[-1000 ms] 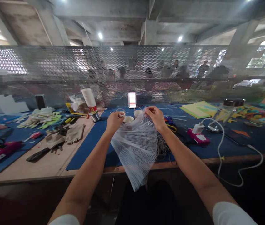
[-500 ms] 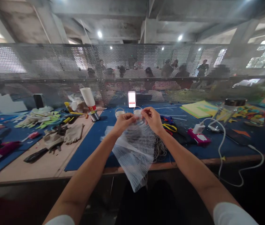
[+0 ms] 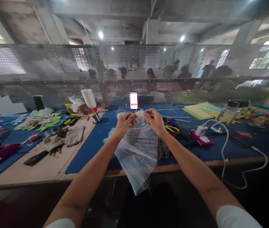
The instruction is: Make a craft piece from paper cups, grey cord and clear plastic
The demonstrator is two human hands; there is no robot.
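My left hand (image 3: 124,125) is closed in a pinch above the blue mat. Close by on the right, my right hand (image 3: 155,121) pinches too, thumb against fingers. Whatever lies between the fingertips is too thin and pale to make out. Just behind the fingers stand two small white cups with looped handles, one right cup (image 3: 140,116) between the hands and one left cup (image 3: 120,114) partly hidden by my left hand. Below both hands a sheaf of translucent white strips (image 3: 136,155) fans out and hangs over the table edge. Grey cord (image 3: 163,150) lies in a tangle beside it.
A lit phone (image 3: 133,100) stands against the perforated metal screen (image 3: 60,69). To the left are stacked paper cups (image 3: 88,98), a tin (image 3: 96,117) and work gloves (image 3: 74,135). Yellow-handled scissors (image 3: 172,129), a pink power strip (image 3: 202,139), a white cable and a glass jar (image 3: 231,110) occupy the right, near another person's arm.
My fingertips have drawn slightly apart, and the right cup shows more clearly between them. The strips have barely shifted. At the far right, the other person's arm has moved a little.
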